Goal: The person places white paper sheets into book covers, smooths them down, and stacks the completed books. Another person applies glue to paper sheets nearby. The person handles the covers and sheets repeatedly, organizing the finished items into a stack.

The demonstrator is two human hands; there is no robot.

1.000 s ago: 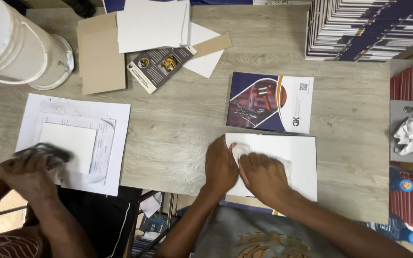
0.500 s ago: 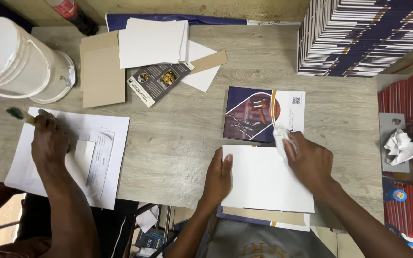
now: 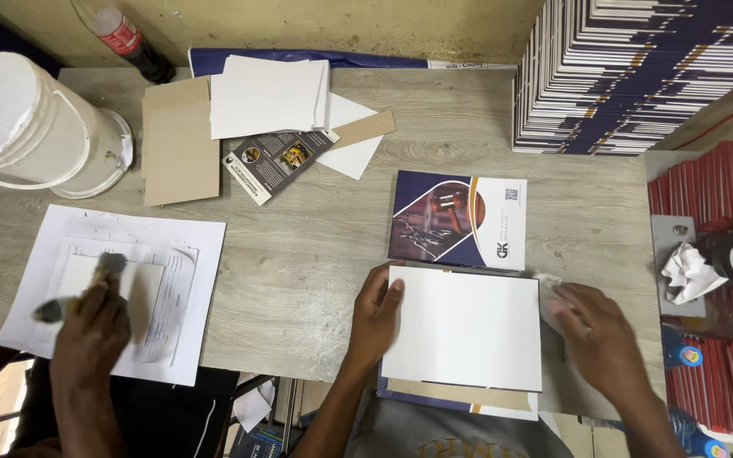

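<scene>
White sheet [image 3: 464,326] lies flat on the bench [image 3: 316,254], between the person's two hands and on top of a board cover whose brown and dark edges show just below it. It looks thin and light, stiff enough to lie smooth yet easy to crease or smudge, so I judge it is best handled by flat pressure on its face or by its edges, not pinched in the middle.

Left hand [image 3: 377,315] rests open at the sheet's left edge, fingers laid over the border and palm down on the bench, pinning it in place. Right hand [image 3: 591,335] sits just past the right edge, palm down and loosely curled over a small white cloth [image 3: 551,297], which it presses against the bench; its forearm runs back toward the lower right.

Just beyond the hands, touching the sheet's far edge, lies a printed cover [image 3: 458,220] in dark blue and white. Well to the left of the left hand, another person's hand [image 3: 91,322] holds a brush [image 3: 78,293] over papers [image 3: 116,288], near a white bucket [image 3: 27,127]. A stack of books [image 3: 638,72] stands beyond the right hand.
</scene>
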